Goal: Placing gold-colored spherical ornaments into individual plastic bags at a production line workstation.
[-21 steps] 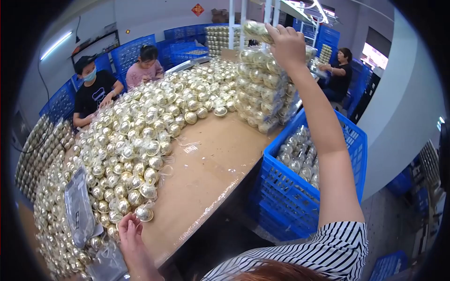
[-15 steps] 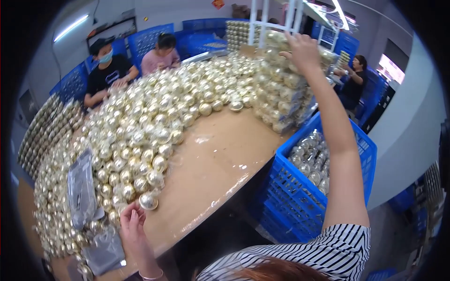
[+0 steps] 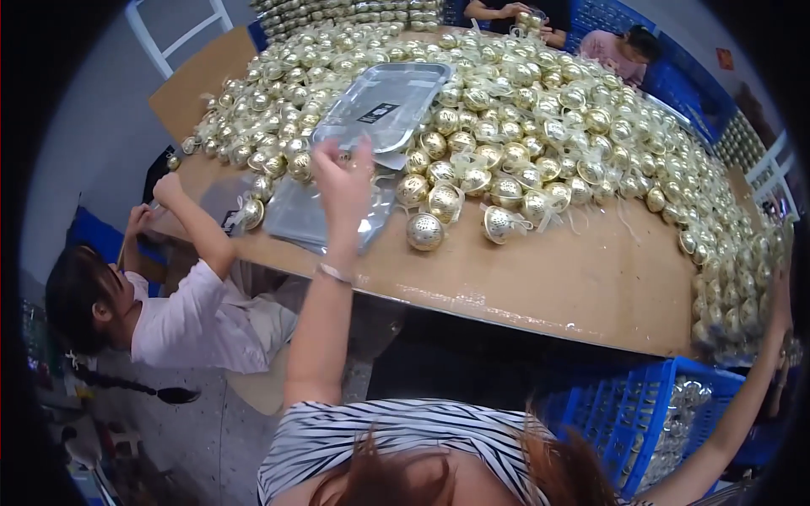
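Observation:
My left hand [image 3: 344, 190] is raised over the table, thumb and fingers apart. Its fingertips are at the near edge of a flat clear plastic package [image 3: 388, 97] with a dark label; I cannot tell whether they touch. Beneath the hand lie clear plastic bags [image 3: 316, 211]. Gold ball ornaments [image 3: 506, 190] with pale ribbons heap up around the package. Far to the right, my right hand [image 3: 781, 308] is at a tall stack of bagged gold balls [image 3: 734, 291]. Its fingers are dim and blurred at the picture's rim.
A brown table [image 3: 540, 282] bears the heap. Below its right end stands a blue crate [image 3: 641, 422] with wrapped balls inside. A person in a pale shirt [image 3: 194, 325] sits close on the left. Two people work across the table, one in a pink top [image 3: 612, 55].
The view has swung left, bringing the seated person in. My left hand has moved from beside a front ball to the plastic package. My right hand stays by the bagged stack.

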{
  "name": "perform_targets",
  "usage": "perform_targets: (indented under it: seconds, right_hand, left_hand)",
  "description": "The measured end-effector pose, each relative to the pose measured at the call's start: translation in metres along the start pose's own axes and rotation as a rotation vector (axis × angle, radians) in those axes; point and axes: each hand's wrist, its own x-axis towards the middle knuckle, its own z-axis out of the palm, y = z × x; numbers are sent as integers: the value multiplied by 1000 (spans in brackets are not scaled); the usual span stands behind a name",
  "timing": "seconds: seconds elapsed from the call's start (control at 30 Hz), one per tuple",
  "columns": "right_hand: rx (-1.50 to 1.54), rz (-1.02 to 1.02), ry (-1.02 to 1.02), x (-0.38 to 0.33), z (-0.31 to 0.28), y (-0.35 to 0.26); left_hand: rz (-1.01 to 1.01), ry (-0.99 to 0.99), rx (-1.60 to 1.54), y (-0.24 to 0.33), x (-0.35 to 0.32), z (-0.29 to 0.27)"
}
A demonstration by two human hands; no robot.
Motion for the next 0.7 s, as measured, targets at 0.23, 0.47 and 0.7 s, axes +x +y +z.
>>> perform_targets:
  seconds: [0.23,0.47,0.7]
  right_hand:
    - [-492,-51,-147,158,-133,-364]
    - [99,-29,-72,138,-63,-459]
    - [327,586,-464,96,56,-453]
  left_hand:
    - [-410,-505,302,-27,108,21]
    - [-634,-722,256,-23,124,51]
    - [-843,-658,18,5,111,50]
